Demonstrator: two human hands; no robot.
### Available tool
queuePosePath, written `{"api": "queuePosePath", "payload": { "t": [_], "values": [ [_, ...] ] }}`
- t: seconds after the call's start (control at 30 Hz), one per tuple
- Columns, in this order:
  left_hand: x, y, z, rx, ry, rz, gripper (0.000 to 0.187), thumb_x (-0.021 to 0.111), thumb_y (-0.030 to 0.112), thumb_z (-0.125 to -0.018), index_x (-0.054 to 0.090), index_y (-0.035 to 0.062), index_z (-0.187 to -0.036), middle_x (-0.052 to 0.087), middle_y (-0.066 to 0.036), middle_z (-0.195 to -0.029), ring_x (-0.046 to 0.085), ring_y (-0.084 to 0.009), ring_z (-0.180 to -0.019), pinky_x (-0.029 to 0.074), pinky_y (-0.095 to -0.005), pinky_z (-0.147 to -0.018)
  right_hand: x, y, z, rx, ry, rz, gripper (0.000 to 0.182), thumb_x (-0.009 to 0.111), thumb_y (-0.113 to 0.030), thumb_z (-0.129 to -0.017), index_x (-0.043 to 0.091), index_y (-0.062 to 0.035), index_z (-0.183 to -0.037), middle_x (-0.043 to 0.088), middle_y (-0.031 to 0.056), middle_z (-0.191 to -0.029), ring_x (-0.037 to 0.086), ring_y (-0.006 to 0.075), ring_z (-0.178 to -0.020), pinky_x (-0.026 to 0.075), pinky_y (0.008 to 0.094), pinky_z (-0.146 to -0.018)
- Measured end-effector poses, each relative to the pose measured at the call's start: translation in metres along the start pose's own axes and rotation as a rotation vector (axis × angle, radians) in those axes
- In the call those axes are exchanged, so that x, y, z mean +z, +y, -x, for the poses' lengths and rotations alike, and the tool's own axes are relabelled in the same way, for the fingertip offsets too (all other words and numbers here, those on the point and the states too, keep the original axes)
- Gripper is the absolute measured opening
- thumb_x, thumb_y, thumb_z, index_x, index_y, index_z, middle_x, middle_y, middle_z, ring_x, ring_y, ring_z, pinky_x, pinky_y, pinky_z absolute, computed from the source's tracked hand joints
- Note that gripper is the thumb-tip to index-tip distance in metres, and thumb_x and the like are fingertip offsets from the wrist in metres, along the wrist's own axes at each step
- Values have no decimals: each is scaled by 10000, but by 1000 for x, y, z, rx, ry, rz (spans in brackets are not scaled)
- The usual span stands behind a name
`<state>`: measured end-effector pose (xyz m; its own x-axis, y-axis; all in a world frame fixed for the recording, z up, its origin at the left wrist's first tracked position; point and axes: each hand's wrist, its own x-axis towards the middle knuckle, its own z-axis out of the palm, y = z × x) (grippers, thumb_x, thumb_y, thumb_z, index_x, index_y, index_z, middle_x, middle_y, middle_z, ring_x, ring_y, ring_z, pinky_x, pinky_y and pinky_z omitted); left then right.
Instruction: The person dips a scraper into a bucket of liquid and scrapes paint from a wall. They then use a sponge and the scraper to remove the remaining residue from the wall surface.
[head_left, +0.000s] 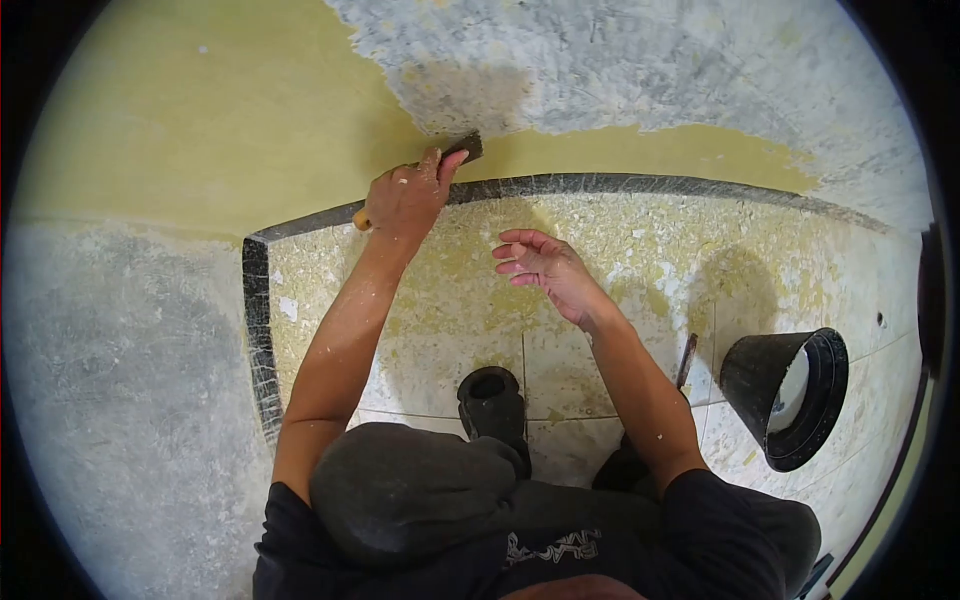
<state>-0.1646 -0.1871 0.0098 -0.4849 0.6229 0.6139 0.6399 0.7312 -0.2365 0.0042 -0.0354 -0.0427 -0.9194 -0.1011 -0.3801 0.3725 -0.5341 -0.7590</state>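
Note:
My left hand [405, 203] is closed around a scraper [468, 149], its dark blade against the lower wall and its wooden handle end poking out behind the hand. The blade lies on the yellow paint [280, 130], just below the ragged border where grey-white bare wall [640, 65] begins. Over the floor, my right hand [545, 270] hangs with nothing in it, fingers apart and slightly curled.
Paint flakes cover the tiled floor [450, 330] along the dark baseboard [620, 184]. A black bucket [750, 375] lies tilted at the right, near a thin stick-like tool [688, 358]. My dark shoe [492, 400] is below my hands. A grey wall [130, 380] stands left.

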Motion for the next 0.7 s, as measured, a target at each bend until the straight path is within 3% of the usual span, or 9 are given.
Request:
{"api": "queuePosePath", "payload": {
  "t": [0.13,0.2,0.23,0.3,0.37,0.5,0.57,0.63,0.7],
  "values": [
    [-16,-9,4,-93,-11,0,381,567,459,-894,641,127,-723,523,-83,-434,556,-254,-379,446,-326,-364,0,0,2,-3,56,189,444,579,-281,-925,470,-47,-1286,573,91,-1170,558,162,-1032,426,304,-874],
    [-28,-9,5,-513,-310,628,357,599,397,-899,654,66,-780,565,-68,-507,568,-146,-456,475,-306,-469,3,0,-3,-103,138,298,504,580,-289,-924,412,-42,-1330,536,97,-1217,540,166,-1059,420,309,-891],
    [-28,3,6,-515,-315,635,357,599,397,-899,654,66,-780,565,-68,-507,568,-146,-456,475,-306,-469,7,-1,-5,-201,219,410,568,582,-298,-924,355,-36,-1375,499,104,-1265,523,171,-1086,413,314,-908],
    [-24,46,5,-1098,-426,1422,282,583,343,-923,630,65,-935,626,-38,-708,575,-101,-613,469,-254,-580,23,-10,-8,-236,169,257,615,574,-302,-929,292,-36,-1406,469,116,-1289,497,185,-1125,409,318,-923],
    [-23,75,7,-1128,-459,1659,275,573,332,-930,613,66,-988,632,-35,-815,576,-111,-700,463,-262,-633,27,-25,-6,-276,106,144,664,567,-305,-934,229,-36,-1437,438,129,-1314,471,199,-1165,404,322,-938],
    [-46,93,-16,-1273,-595,2077,268,551,290,-941,606,48,-1043,632,-52,-975,548,-125,-889,443,-317,-763,30,-68,11,-215,114,250,529,551,-298,-944,320,3,-1314,524,153,-1219,580,196,-943,498,309,-762],
    [-50,98,-19,-1235,-569,1997,262,546,301,-942,608,52,-993,620,-34,-876,541,-114,-769,454,-304,-672,11,-81,21,-67,94,437,381,490,-251,-972,339,-32,-1245,588,140,-992,612,193,-567,510,308,-529],
    [-41,99,-16,-1064,-610,1761,281,526,324,-943,607,56,-958,610,-29,-788,561,-124,-664,484,-311,-595,18,-102,38,3,97,373,355,492,-240,-969,354,-40,-1227,598,127,-933,614,200,-570,501,313,-487],
    [-44,105,-14,-1123,-570,1939,263,525,310,-945,582,53,-950,604,-42,-789,570,-122,-683,480,-302,-625,32,-106,47,52,190,157,251,501,-202,-957,406,-76,-1152,583,73,-757,579,190,-519,462,300,-388]
  ]
}}
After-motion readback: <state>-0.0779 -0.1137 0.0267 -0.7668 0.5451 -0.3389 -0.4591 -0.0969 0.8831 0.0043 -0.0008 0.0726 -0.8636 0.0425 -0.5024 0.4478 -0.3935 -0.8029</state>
